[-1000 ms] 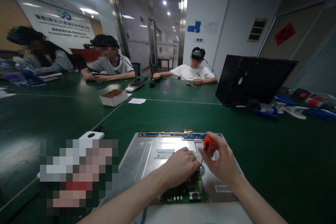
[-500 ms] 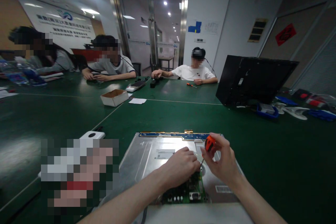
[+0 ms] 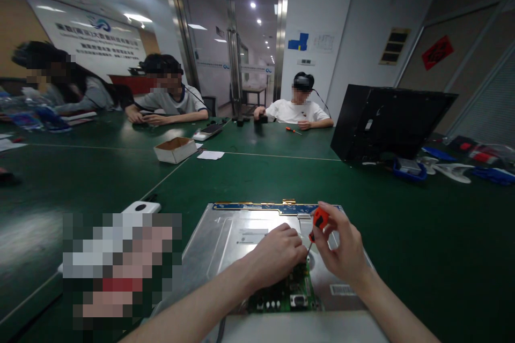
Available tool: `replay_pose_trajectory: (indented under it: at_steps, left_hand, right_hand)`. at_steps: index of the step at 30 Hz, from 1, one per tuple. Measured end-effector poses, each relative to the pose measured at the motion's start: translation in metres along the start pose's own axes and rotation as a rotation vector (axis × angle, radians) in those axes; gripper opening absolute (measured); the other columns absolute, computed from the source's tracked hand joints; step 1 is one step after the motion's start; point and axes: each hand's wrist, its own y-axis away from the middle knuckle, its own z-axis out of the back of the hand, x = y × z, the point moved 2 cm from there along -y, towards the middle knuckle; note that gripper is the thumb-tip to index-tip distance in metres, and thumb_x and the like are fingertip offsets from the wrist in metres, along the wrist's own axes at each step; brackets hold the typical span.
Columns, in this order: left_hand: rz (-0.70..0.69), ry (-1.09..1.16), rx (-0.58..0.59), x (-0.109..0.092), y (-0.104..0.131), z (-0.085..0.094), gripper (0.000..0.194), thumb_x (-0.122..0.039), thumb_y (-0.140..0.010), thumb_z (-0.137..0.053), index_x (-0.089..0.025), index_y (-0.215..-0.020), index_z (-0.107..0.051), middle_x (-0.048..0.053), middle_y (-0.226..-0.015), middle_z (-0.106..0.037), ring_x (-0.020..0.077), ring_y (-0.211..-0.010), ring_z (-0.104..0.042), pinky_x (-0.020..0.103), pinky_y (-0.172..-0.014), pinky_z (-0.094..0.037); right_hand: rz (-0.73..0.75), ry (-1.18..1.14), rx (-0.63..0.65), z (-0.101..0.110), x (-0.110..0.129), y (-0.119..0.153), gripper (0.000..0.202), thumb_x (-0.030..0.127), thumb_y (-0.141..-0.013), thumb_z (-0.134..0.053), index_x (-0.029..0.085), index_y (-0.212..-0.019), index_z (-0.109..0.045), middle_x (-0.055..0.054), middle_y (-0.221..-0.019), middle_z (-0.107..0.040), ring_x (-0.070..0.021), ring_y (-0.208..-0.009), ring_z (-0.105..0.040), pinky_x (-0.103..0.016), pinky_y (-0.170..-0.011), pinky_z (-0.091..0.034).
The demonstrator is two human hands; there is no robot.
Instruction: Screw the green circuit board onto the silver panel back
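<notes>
My right hand [image 3: 344, 244] grips an orange and black screwdriver [image 3: 321, 218] by its handle, thumb and fingertips closed round it. The thin shaft points down and to the left, its tip hidden near my left fingers. Closed and curled, my left hand [image 3: 276, 252] rests over the upper part of a green circuit board [image 3: 284, 300]; whatever its fingertips pinch is hidden. The board sits on the metal back of a flat display panel [image 3: 205, 244]. Along the panel's far edge runs a narrow blue circuit strip [image 3: 249, 207].
A black monitor housing [image 3: 390, 123] stands at the right, beside a small blue tray [image 3: 410, 171]. An open white box [image 3: 176, 151] and a paper sheet [image 3: 210, 155] lie further off. A white device [image 3: 140, 207] lies at left. Several people sit across the green table [image 3: 257, 177].
My right fingers have shifted slightly around the screwdriver handle, showing more of its lower part. My left hand stays in place. Across the table, a person has moved a dark object closer to themselves.
</notes>
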Motion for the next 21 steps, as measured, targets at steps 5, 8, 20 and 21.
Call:
replay_pose_trajectory:
  at_steps: [5,8,20,21]
  left_hand:
    - [0.028,0.044,0.046,0.0022,0.0001,-0.002,0.015,-0.017,-0.09,-0.074,-0.018,-0.078,-0.065,0.0,-0.078,-0.07,0.0192,-0.075,-0.063,0.032,-0.068,-0.036]
    - [0.073,0.116,0.055,0.003,0.0014,-0.0033,0.013,-0.018,-0.094,-0.069,-0.019,-0.082,-0.068,0.001,-0.085,-0.073,0.0194,-0.082,-0.066,0.031,-0.071,-0.038]
    - [0.125,0.191,0.082,0.0023,0.0,0.0024,0.014,-0.02,-0.093,-0.072,-0.018,-0.08,-0.068,0.001,-0.085,-0.073,0.0189,-0.082,-0.067,0.031,-0.072,-0.041]
    - [0.127,0.194,0.081,0.0021,-0.0002,0.0034,0.015,-0.02,-0.094,-0.072,-0.018,-0.079,-0.067,0.001,-0.084,-0.073,0.0188,-0.082,-0.067,0.031,-0.072,-0.041]
  right_hand:
    - [0.026,0.003,-0.054,0.0002,0.0012,-0.0024,0.03,0.022,-0.099,-0.055,0.02,-0.128,-0.046,-0.003,-0.089,-0.064,-0.0086,-0.051,-0.056,-0.019,-0.043,-0.049]
    - [0.037,-0.004,-0.064,0.0008,0.0011,-0.0035,0.03,0.026,-0.1,-0.058,0.021,-0.127,-0.046,0.001,-0.082,-0.06,-0.0086,-0.05,-0.054,-0.018,-0.042,-0.048]
    - [0.013,-0.009,-0.036,0.0036,0.0043,-0.0053,0.039,0.017,-0.098,-0.052,0.024,-0.137,-0.05,-0.005,-0.098,-0.064,-0.0098,-0.055,-0.058,-0.022,-0.046,-0.053]
    - [0.009,-0.011,-0.031,0.0039,0.0046,-0.0051,0.04,0.016,-0.098,-0.05,0.023,-0.137,-0.049,-0.006,-0.097,-0.065,-0.0105,-0.056,-0.06,-0.022,-0.047,-0.053]
